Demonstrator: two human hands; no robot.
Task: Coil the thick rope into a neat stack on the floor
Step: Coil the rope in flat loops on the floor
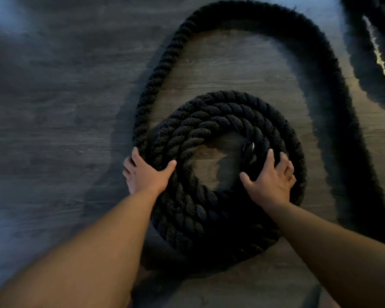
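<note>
A thick black twisted rope [211,121] lies on the wood floor, wound into a round coil of several turns with a hole in the middle. Its shiny taped end [249,152] sits on the coil's inner right side. My left hand [146,174] grips the coil's left edge, thumb over the top and fingers around the outside. My right hand [271,178] rests spread on the coil's right side, just below the taped end. From the left edge, the loose length [249,12] runs up, arcs over the coil and comes down the right side.
More black rope [365,63] lies heaped at the top right corner, with a bright strip of floor showing through it. Dark grey wood-plank floor [53,107] stretches out to the left of the coil.
</note>
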